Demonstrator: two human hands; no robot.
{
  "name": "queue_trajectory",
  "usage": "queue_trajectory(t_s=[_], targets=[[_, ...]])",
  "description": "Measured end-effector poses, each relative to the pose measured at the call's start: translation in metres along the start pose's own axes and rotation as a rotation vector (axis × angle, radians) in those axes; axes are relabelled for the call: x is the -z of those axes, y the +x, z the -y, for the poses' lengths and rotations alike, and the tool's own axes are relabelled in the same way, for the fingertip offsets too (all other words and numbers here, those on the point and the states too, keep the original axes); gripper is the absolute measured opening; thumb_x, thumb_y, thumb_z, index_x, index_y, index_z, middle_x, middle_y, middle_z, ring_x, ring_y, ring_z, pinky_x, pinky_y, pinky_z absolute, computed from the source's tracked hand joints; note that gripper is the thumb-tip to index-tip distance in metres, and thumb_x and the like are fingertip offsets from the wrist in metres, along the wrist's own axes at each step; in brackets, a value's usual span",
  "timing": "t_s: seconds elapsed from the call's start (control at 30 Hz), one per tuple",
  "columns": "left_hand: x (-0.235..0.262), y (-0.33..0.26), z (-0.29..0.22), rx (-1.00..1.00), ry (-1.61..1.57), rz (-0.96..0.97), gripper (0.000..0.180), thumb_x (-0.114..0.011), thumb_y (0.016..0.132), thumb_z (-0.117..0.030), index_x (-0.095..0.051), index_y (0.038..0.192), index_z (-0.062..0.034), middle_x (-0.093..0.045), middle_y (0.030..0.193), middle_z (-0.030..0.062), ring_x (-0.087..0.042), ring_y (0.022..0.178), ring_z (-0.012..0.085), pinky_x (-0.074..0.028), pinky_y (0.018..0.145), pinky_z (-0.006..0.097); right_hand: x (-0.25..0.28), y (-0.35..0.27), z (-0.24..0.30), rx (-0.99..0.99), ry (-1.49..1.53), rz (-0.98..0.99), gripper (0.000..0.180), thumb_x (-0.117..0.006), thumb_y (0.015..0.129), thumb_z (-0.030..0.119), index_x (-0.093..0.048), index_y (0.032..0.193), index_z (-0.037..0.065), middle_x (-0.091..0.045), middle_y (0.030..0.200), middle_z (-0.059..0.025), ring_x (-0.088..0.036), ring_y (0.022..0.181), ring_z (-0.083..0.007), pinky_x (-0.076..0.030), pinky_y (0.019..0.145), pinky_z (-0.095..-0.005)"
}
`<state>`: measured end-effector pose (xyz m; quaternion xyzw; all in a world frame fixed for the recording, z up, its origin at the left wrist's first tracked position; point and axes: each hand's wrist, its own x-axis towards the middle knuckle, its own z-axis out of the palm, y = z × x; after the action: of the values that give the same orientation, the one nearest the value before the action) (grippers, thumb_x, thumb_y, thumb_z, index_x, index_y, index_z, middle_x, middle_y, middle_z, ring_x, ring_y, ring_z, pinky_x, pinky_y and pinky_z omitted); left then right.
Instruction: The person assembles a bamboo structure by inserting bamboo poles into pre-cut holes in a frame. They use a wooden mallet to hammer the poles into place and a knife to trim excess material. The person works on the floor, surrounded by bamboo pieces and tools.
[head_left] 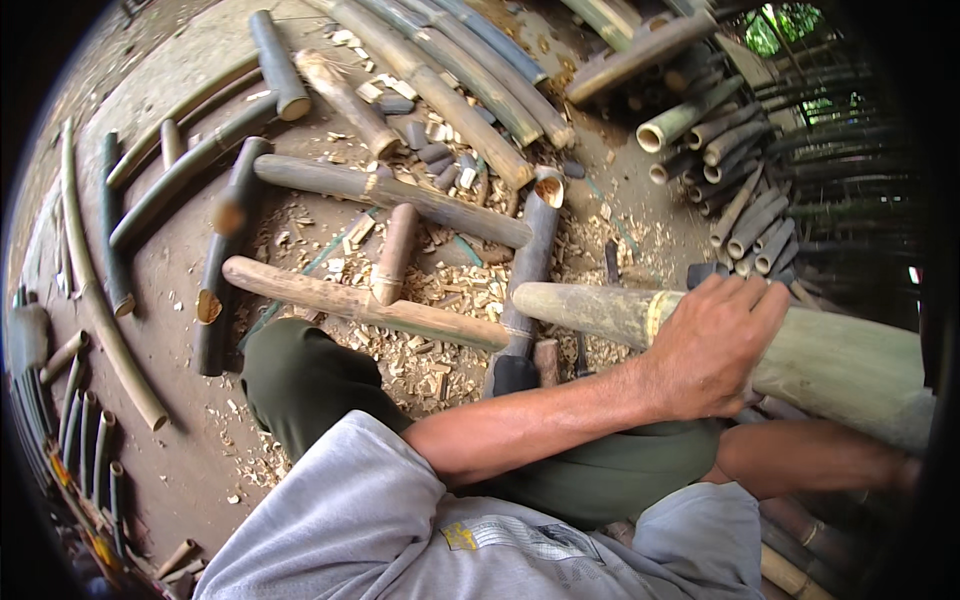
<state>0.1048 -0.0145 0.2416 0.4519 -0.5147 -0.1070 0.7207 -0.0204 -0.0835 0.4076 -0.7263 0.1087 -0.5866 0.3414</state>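
Two bamboo rails (390, 195) already span the dark posts (535, 255) left of the frame's centre, with a short strut (396, 250) between them; this part looks assembled. The thick green pole (840, 365), right of centre, seems still to be fixed; its seating at the post is unclear. Its long axis slopes down rightward, the tapered end pointing left. The left hand (715, 345) grips it from above; the right hand (905, 470), blurred at the right edge, is unreadable.
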Motion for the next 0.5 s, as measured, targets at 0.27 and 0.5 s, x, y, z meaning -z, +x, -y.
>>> queue_trajectory(t_s=[0.27,0.5], targets=[[0.001,-0.001,-0.006,-0.013,0.047,0.005,0.059,-0.078,0.054,-0.005,-0.05,0.105,0.0001,-0.057,0.094,0.0162,-0.06,0.088,0.0377,-0.047,0.077,0.046,-0.005,-0.003,-0.004,-0.03,0.006,-0.003,0.071,-0.054,0.093,0.049,-0.056,0.125,-0.014,-0.065,0.113,-0.0306,-0.067,0.098,-0.0418,-0.056,0.088,-0.0538],[-0.022,0.014,0.013,0.003,0.071,-0.06,0.037,-0.07,0.067,-0.012,-0.054,0.098,0.0008,-0.054,0.088,0.0127,-0.058,0.083,0.0291,-0.047,0.073,0.041,-0.001,-0.024,-0.042,-0.131,-0.061,-0.043,0.072,-0.053,0.093,0.05,-0.056,0.126,-0.014,-0.064,0.116,-0.0303,-0.067,0.101,-0.0411,-0.055,0.09,-0.0535]])
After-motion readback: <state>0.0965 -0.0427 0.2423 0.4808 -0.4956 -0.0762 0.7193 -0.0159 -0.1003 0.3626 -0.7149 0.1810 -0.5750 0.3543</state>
